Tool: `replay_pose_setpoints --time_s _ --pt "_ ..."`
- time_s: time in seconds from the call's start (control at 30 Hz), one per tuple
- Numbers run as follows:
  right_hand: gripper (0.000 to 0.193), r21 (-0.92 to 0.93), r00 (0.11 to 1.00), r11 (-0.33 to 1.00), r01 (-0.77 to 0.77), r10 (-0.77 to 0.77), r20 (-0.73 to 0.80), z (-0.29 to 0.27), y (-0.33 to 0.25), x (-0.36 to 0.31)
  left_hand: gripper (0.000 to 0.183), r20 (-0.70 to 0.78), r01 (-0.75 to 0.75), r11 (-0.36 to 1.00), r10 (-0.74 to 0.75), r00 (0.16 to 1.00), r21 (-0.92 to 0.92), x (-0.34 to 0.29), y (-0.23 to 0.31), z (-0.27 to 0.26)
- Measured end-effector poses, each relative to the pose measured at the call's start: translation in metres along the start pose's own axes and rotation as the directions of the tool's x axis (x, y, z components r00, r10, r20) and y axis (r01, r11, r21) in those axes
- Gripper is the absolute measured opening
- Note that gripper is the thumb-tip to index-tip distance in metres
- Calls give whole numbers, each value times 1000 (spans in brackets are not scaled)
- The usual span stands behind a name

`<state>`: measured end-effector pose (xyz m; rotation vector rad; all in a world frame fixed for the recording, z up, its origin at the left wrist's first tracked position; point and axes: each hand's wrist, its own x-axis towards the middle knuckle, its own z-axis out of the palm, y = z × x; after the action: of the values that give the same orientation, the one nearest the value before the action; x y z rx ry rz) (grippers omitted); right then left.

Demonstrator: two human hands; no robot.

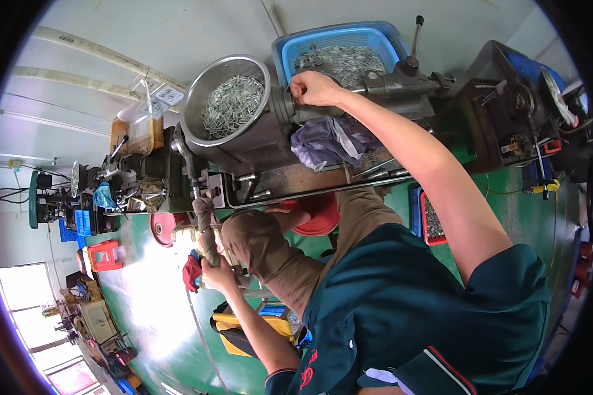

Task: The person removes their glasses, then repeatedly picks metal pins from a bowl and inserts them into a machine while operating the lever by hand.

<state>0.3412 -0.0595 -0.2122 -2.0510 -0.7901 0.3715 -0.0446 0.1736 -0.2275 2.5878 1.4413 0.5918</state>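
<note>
While left hand [219, 275] clamps wrapped lever [205, 232], right hand [316, 89] bunches fingers [298, 86] together (anything held hidden) at machine [252, 155].

Windows [24, 287] at lower left blow out, glare whitens the floor [145, 303], edges curve into black

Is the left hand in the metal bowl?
No, the left hand is on the wrapped lever, away from the bowl.

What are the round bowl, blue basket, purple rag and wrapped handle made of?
Bowl: probably steel, since it's grey and shiny at the rim. Basket: likely plastic; it's evenly blue and smooth-rimmed. Rag: seems cloth, dull with soft folds. Handle: bumpy, dull wrap, maybe cloth or tape; its core is hidden.
</note>
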Motion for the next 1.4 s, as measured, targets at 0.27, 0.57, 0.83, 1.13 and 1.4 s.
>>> replay_pose_setpoints --time_s 0.27,0.57,0.83,1.13,1.4 --pt "15 -53 998 997 61 -60 11 -9 -3 -1 21 27 -85 994 83 996 73 56 -44 4" --pt "30 -791 980 582 -190 67 -186 -128 18 21 22 146 37 999 -38 989 13 67 -57 5" --pt "47 -749 842 443 -493 26 -540 -216 112 -105 23 80 -33 999 31 996 28 61 -48 4" --pt "49 -697 779 382 -607 114 -616 -197 62 -211 23 53 -51 999 51 997 0 62 -53 5" --pt "57 -688 764 432 -583 5 -645 -184 59 -224 23 44 -51 998 52 998 -21 57 -46 2"
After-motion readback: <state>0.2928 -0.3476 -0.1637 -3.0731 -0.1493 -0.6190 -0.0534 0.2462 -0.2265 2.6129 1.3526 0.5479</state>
